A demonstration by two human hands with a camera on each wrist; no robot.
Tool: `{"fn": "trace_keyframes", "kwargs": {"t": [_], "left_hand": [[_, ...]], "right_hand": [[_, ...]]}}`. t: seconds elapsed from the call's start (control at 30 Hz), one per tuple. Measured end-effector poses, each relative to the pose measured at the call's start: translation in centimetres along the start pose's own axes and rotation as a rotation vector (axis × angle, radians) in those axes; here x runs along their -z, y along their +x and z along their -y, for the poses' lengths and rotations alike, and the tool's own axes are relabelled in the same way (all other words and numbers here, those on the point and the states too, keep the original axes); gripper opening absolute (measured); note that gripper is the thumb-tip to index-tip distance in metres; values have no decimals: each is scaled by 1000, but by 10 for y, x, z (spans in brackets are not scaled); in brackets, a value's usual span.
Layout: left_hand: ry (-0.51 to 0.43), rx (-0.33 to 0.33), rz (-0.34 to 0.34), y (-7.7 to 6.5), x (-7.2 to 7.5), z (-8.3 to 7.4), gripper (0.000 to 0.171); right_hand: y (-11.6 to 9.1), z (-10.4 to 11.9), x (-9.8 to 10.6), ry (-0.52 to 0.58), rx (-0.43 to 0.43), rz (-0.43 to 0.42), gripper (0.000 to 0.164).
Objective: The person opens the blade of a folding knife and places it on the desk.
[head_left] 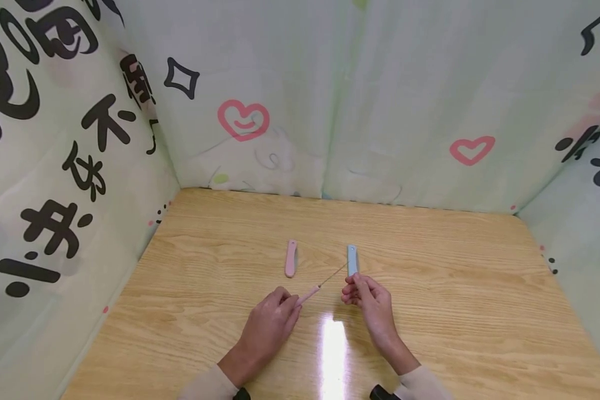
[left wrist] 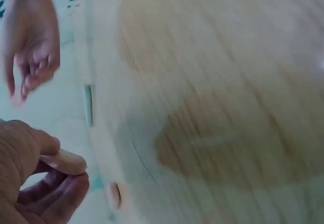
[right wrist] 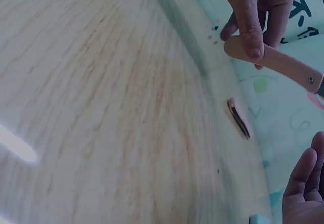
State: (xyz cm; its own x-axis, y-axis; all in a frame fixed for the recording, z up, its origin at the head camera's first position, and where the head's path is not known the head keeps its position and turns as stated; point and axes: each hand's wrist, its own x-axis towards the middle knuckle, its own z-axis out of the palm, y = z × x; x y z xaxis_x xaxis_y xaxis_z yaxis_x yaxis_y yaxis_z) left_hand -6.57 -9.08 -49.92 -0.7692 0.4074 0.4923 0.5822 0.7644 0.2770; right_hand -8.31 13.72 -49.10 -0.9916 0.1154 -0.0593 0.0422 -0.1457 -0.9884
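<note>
My left hand (head_left: 270, 325) pinches the pink handle (right wrist: 283, 68) of a folding knife, thumb on one side and fingers on the other. Its thin blade (head_left: 333, 275) is folded out and points up and to the right in the head view. Opposite, my right hand (head_left: 377, 308) is held with loosely bent fingers and nothing in them. In the head view its fingertips overlap the near end of a folded blue knife (head_left: 352, 258); the left wrist view shows them apart. A folded pink knife (head_left: 291, 259) lies to the left of the blue one.
A wooden table (head_left: 205, 239) carries the folded knives, with a bright light reflection near its front. Pale printed curtains (head_left: 380, 111) stand along the back and both sides. Dark bands (head_left: 382, 392) are on both wrists by the sleeves.
</note>
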Motion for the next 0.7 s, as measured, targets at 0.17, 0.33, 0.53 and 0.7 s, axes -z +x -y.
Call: {"fn": "trace_keyframes", "kwargs": {"t": [0.17,0.33,0.53,0.7], "left_hand": [[-117,193,-6,4,3,14,15],[-260,398,-45,11,5,31,11],[-327,500,-66,22,3,53,12],[-296,545,-2,29,0,71,14]], "right_hand": [[-4,-3,2,-82,35,52,41],[-7,-8,4,-231,111,129,35],[-10,-11,8,-423,223,166,27],[-14,-15,10,-573,329,217,20]]}}
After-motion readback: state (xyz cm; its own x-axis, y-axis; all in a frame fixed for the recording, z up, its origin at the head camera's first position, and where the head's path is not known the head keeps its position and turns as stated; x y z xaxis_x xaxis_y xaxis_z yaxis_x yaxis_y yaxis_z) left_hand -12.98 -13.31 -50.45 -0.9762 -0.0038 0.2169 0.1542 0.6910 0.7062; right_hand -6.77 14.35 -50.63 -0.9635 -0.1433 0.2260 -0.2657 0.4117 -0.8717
